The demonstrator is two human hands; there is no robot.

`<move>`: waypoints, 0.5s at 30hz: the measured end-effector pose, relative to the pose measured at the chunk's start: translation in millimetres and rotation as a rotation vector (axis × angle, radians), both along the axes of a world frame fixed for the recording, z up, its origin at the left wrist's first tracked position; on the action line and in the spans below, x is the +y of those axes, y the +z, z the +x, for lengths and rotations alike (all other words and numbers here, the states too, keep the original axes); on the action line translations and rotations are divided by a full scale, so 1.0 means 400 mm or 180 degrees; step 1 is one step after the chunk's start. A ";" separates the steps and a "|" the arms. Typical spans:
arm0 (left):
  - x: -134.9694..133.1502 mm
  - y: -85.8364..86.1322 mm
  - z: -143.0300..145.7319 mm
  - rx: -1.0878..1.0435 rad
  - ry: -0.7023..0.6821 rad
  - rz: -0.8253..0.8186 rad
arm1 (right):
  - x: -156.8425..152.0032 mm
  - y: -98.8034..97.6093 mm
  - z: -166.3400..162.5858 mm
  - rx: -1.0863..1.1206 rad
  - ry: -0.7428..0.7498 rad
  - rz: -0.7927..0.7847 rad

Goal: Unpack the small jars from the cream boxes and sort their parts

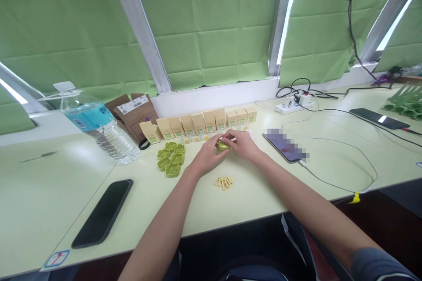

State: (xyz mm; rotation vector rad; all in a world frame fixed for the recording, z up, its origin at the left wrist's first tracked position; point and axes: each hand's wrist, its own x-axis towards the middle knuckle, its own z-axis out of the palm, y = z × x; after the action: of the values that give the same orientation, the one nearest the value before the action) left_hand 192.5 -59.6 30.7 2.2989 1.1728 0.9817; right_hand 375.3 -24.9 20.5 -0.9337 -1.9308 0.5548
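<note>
Both hands meet over the table, closed around a small, glossy olive-green piece (223, 145) whose kind I cannot make out. My left hand (208, 154) grips it from the left, with the thumb along its near side. From the right, the bent fingers of my right hand (242, 144) press on its top. Left of the hands lie several green, scalloped, cup-like pieces (172, 170), hollow side up. Several pale yellow loops (223, 182) sit in a small pile nearer to me. Just behind the hands stand small clear containers with yellow round marks (196, 138), partly hidden.
Small tan boxes (198, 124) form a row at the back. A large water bottle (105, 127) and an open cardboard carton (135, 116) stand left. Phones lie at the left (103, 213), right (285, 147) and far right (379, 118). Cables run from a power strip (294, 107).
</note>
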 end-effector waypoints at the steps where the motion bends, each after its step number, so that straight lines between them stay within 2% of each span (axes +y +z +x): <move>1: 0.000 -0.001 0.001 0.0004 0.0001 0.0002 | -0.001 0.001 -0.001 -0.0003 0.0018 -0.0002; 7: 0.010 -0.008 -0.007 0.0071 -0.0050 0.0180 | -0.009 0.007 -0.001 -0.0026 0.0013 0.0087; 15: 0.025 -0.011 -0.022 -0.0123 0.0484 0.0464 | -0.012 0.006 0.009 -0.0243 -0.0087 0.0019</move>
State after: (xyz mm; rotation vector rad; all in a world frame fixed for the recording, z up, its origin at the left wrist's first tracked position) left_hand 183.8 -49.7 26.3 2.3167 1.3154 1.1981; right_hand 378.7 -29.8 23.0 -0.9889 -1.9835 0.5039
